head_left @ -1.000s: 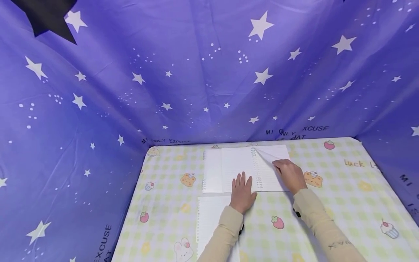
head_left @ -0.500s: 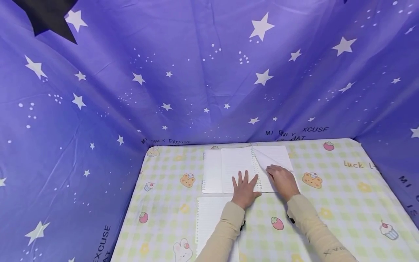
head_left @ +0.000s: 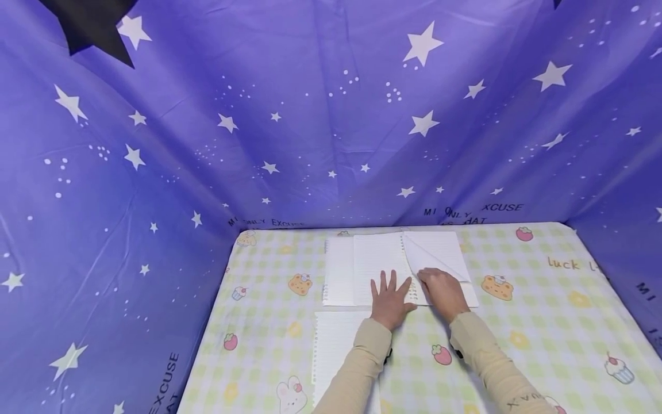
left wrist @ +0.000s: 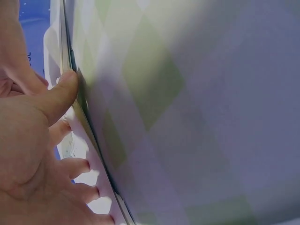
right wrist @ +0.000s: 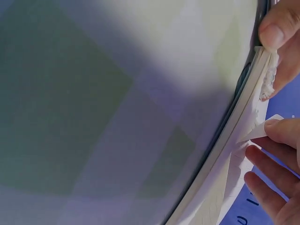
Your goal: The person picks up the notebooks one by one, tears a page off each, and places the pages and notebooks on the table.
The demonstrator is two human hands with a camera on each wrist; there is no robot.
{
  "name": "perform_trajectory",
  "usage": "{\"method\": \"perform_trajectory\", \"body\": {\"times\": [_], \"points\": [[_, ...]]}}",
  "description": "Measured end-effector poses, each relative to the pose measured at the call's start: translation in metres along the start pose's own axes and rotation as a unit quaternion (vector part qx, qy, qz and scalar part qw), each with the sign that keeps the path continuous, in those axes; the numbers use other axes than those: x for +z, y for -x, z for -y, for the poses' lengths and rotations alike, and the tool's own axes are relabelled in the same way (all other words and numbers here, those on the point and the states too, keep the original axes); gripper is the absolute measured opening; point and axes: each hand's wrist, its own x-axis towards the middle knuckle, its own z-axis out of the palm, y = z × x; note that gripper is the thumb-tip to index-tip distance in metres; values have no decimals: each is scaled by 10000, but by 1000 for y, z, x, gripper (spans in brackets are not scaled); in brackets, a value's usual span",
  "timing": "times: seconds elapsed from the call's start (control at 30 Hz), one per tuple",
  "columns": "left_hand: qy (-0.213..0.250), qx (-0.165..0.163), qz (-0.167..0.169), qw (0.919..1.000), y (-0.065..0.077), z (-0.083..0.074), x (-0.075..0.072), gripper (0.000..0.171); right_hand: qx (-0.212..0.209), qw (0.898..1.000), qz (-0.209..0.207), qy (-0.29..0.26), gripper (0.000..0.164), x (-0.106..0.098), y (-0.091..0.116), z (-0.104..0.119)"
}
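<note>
An open spiral notebook lies at the back of the table, its ring holes running down the middle. My left hand rests on its left page with fingers spread, the thumb by the lower edge near the spine. On the right half a lined page is lifted and bent along a diagonal. My right hand pinches that page close to the spine; the right wrist view shows its white corner between thumb and fingertip. Ragged paper bits stick up by the left thumb.
A loose lined sheet with a perforated left edge lies in front of the notebook, partly under my left forearm. The table wears a checked cloth. A purple star-printed curtain surrounds its back and sides.
My right hand has moved left and toward me, nearer the spine, with the pinched page. The page's bend now spreads farther down. My left hand's fingers have spread toward the spine.
</note>
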Motion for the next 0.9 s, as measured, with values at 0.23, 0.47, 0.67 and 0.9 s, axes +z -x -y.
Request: {"method": "perform_trajectory", "body": {"times": [0.23, 0.47, 0.67, 0.9], "points": [[113, -37, 73, 9999, -1, -1, -3, 66, 24, 9997, 68, 245, 12, 2, -1, 4], [144, -89, 71, 9998, -2, -1, -2, 66, -6, 9997, 93, 219, 15, 4, 3, 7], [52, -84, -51, 9999, -2, 0, -1, 65, -61, 9999, 31, 130, 12, 2, 6, 11], [-5, -106, 56, 9999, -1, -1, -2, 62, -109, 9999, 3, 43, 14, -2, 13, 18]]}}
